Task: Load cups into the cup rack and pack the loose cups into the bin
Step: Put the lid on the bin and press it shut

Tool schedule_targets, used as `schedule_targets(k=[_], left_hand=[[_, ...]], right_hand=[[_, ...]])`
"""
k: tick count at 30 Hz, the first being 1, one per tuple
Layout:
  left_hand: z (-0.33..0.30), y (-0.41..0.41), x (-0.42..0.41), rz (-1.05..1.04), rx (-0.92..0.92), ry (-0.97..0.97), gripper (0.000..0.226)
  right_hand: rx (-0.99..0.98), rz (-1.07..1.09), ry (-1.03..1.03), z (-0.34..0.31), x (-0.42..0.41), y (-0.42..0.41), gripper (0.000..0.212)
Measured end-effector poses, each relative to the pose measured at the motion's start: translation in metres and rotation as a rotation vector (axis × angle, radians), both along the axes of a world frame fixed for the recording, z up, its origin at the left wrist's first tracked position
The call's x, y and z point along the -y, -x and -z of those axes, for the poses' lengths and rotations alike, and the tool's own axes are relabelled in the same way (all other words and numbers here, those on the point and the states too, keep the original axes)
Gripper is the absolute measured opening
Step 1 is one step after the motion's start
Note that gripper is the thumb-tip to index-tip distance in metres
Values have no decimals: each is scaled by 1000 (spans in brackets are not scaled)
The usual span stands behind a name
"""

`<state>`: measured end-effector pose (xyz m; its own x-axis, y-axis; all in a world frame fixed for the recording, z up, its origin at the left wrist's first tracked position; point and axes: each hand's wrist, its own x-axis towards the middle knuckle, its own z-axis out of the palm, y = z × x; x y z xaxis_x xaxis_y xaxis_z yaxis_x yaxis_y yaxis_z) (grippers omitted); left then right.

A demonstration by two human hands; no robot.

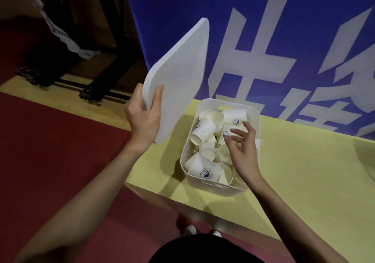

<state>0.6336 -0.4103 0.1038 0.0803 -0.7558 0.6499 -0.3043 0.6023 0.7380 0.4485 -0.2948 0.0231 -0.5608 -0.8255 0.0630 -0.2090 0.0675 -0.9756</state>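
A white plastic bin (185,153) stands on the yellow table near its left end, filled with several loose white paper cups (203,134) bearing a blue round logo. My left hand (145,116) grips the lower edge of the bin's white lid (180,76), which is held tilted up to the left of the bin. Over the bin's right side hovers my right hand (241,147), fingers loosely curled and touching a cup that lies under them. No cup rack is in view.
The yellow table (304,181) runs to the right. A blue banner (263,29) with large white characters stands right behind the bin. Red carpet floor (60,151) lies to the left, with dark furniture legs (89,92) at the far left.
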Motion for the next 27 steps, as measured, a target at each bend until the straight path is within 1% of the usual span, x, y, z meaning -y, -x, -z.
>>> schedule_targets(k=[2,3,4,6,7,10,11,12,13,16,17,19,21,23,25,27], left_hand=[[-13,19,-6,61,-183,-40,5],[-19,28,-10,82,-282,-67,8],[-22,36,-15,99,-373,-96,16],[-21,49,-22,120,-512,-183,22],[-18,54,-24,135,-562,-241,23],[-2,65,-32,169,-644,-415,24],[2,68,-36,183,-649,-448,24],[6,69,-41,199,-644,-467,24],[10,69,-45,222,-631,-488,23],[21,65,-51,301,-532,-608,8],[26,62,-50,317,-486,-665,9],[37,57,-46,331,-426,-789,23],[46,53,-43,334,-383,-878,22],[57,51,-42,364,-257,-907,21],[70,51,-45,423,-61,-885,27],[81,50,-50,438,112,-870,29]], right_hand=[[104,9,-41,-8,11,6,64],[157,14,-48,-12,16,9,67],[210,27,-52,-15,21,13,68],[310,76,-65,-16,30,22,66],[357,99,-76,-14,33,27,61],[503,108,-112,-5,35,41,37],[560,112,-105,-2,33,45,36],[596,131,-96,0,30,48,33],[586,170,-85,0,26,53,29],[402,288,-71,1,16,77,25],[348,307,-75,3,14,86,25],[269,335,-92,9,11,102,29],[166,348,-120,18,6,113,31],[39,322,-127,30,-3,115,28],[-40,268,-169,45,-12,113,23],[-80,206,-202,62,-19,111,30]])
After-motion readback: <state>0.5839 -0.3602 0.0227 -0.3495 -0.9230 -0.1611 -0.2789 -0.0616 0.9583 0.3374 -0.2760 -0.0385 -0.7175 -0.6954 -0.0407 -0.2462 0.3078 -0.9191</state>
